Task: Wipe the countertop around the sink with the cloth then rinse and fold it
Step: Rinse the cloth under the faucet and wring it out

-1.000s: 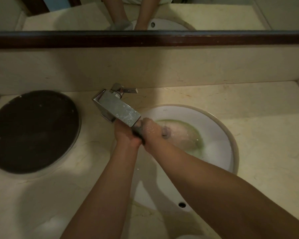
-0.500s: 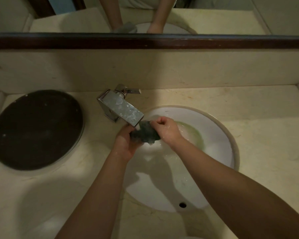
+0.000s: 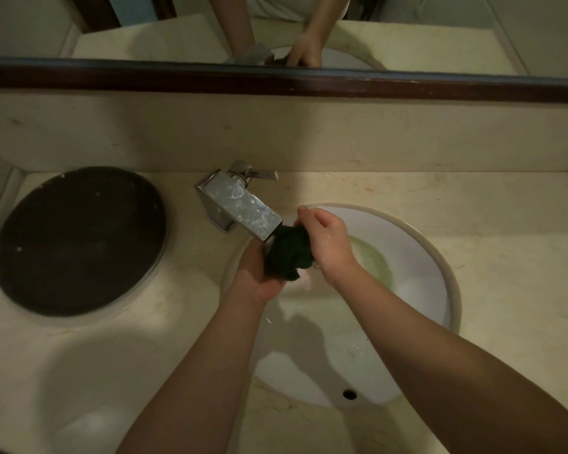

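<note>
One white sink, greenish smear inside. Over it one dark cloth, bunched, gripped by left hand and right hand under one tap. One dark tray beside.

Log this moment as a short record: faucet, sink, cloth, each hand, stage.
faucet: square chrome, water-spotted; flow not discernible
sink: white, greenish tint in bowl
cloth: dark, bunched, just below faucet spout, over sink
left hand: holds cloth from below
right hand: grips cloth from above
stage: rinsing; not yet folded
</note>
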Available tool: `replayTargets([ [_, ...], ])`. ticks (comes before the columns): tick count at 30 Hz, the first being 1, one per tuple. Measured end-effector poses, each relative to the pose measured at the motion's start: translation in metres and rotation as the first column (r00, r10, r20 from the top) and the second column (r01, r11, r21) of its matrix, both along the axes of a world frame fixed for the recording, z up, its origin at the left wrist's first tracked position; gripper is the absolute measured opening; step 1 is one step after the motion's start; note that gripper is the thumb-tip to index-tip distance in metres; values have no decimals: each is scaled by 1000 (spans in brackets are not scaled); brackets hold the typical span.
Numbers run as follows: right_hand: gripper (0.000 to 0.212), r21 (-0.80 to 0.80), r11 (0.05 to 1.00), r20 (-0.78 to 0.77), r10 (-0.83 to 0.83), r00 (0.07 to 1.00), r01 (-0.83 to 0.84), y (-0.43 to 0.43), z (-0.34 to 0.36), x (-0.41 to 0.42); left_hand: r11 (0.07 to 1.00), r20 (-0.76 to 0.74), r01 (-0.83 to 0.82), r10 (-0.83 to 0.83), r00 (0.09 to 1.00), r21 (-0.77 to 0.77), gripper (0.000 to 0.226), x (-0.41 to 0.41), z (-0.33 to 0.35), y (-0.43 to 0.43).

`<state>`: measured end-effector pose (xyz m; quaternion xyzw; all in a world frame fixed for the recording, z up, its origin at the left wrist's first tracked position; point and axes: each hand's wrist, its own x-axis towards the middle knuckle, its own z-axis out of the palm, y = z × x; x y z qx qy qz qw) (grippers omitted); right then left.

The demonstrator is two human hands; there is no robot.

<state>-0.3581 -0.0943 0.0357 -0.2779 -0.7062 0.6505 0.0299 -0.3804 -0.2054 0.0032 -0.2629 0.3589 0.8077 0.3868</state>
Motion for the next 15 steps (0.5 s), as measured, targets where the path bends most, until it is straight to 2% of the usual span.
replayTargets([
  [2, 28, 9, 992, 50, -128, 991, 128, -5, -18, 5, 996, -6, -87, 87, 996, 16, 39, -3, 2, -1],
  [5, 29, -265, 925, 275, -199, 941, 273, -19, -32, 12, 981, -70, -189, 191, 979, 36, 39, -9, 6, -2],
  [7, 23, -488, 796, 384, -173, 907, 359, -31, -34, 15, 978, -102, -208, 209, 973, 25, 49, -12, 3, -3],
  [9, 20, -626, 644, 406, -213, 889, 440, -41, -37, 14, 979, -126, -201, 203, 971, 27, 54, -15, 5, -4],
  [10, 23, -645, 606, 413, -235, 880, 465, -45, -37, 12, 978, -143, -207, 204, 968, -5, 45, -17, 2, -4],
  [11, 26, -643, 592, 415, -263, 871, 485, -49, -39, 9, 975, -161, -217, 208, 965, -38, 30, -17, 2, -6],
  [12, 28, -631, 597, 413, -281, 866, 495, -52, -40, 5, 968, -160, -242, 230, 960, -59, 25, -16, 1, -7],
  [14, 35, -595, 627, 400, -312, 862, 503, -56, -40, -5, 945, -203, -282, 247, 947, -166, 37, -15, -5, -7],
  [15, 41, -578, 645, 389, -320, 864, 499, -58, -42, -10, 926, -231, -314, 265, 936, -211, 36, -15, -4, -6],
])
